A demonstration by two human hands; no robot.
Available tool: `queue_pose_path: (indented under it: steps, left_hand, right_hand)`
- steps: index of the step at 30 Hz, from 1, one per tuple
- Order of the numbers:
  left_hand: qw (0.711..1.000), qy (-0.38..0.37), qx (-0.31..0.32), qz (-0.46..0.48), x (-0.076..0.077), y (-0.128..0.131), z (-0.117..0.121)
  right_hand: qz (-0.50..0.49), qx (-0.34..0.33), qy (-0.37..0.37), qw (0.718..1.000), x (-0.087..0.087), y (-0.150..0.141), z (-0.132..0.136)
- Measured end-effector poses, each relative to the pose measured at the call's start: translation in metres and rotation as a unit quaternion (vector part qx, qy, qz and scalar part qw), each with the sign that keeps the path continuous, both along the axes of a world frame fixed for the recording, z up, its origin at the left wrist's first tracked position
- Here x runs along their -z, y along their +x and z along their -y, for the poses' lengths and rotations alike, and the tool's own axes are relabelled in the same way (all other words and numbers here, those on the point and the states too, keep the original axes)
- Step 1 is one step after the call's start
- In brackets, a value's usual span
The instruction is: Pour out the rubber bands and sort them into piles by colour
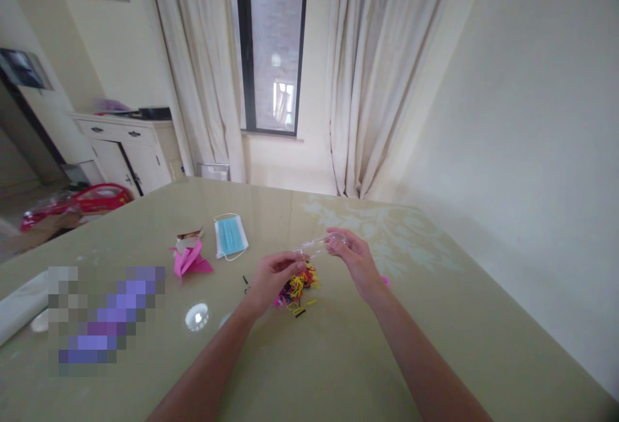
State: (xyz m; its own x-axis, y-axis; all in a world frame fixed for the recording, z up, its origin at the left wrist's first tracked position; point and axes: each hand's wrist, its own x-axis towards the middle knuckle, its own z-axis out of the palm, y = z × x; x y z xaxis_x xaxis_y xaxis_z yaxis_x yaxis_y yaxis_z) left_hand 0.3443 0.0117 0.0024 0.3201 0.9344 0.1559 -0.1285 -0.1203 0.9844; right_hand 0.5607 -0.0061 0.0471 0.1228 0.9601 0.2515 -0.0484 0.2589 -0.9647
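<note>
Both my hands hover over a glossy green table (pixel 435 319). My right hand (pixel 355 259) pinches one end of a small clear plastic tube (pixel 316 246), held roughly level. My left hand (pixel 273 275) is closed, fingertips at the tube's other end. Whether they pinch a band there is too small to tell. Just under the hands lies a pile of small rubber bands (pixel 297 288), yellow, pink, red and black. A few stray bands lie beside it.
A blue face mask (pixel 230 236) and a folded pink paper (pixel 190 259) lie to the left. A small round white lid (pixel 196 316) sits nearer me. A red toy car (pixel 91 199), a white cabinet (pixel 126 148) and curtains (pixel 382 67) stand beyond the table.
</note>
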Motion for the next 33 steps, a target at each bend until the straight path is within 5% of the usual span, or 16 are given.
queue_pose_path:
  steps: [9,14,18,21,24,27,29,33]
  left_hand:
    - [0.998,0.008,-0.039,-0.047,-0.001,-0.009,-0.01]
    - [0.985,0.094,-0.054,-0.137,0.0,-0.024,-0.018]
    - [0.965,0.146,-0.045,-0.215,-0.002,-0.033,-0.022]
    - [0.973,0.125,-0.067,-0.184,0.0,-0.035,-0.024]
    - [0.979,0.094,-0.108,-0.142,-0.001,-0.033,-0.027]
    - [0.958,0.132,-0.137,-0.215,-0.009,-0.023,-0.037]
    - [0.923,0.189,-0.129,-0.31,-0.017,-0.01,-0.053]
    - [0.895,0.214,-0.09,-0.38,-0.021,0.031,-0.104]
  right_hand:
    - [0.001,0.018,-0.011,1.0,-0.001,0.007,-0.001]
    - [-0.009,0.05,-0.004,0.999,-0.009,0.023,-0.003]
    - [0.02,0.111,0.026,0.993,-0.024,0.029,0.003]
    - [0.034,0.148,0.038,0.988,-0.028,0.03,0.016]
    - [0.016,0.144,0.014,0.989,-0.015,0.034,0.038]
    - [-0.008,0.127,-0.039,0.991,0.015,0.042,0.063]
    - [-0.037,0.142,-0.062,0.987,0.034,0.048,0.075]
    - [-0.084,0.168,-0.07,0.98,0.053,0.052,0.084]
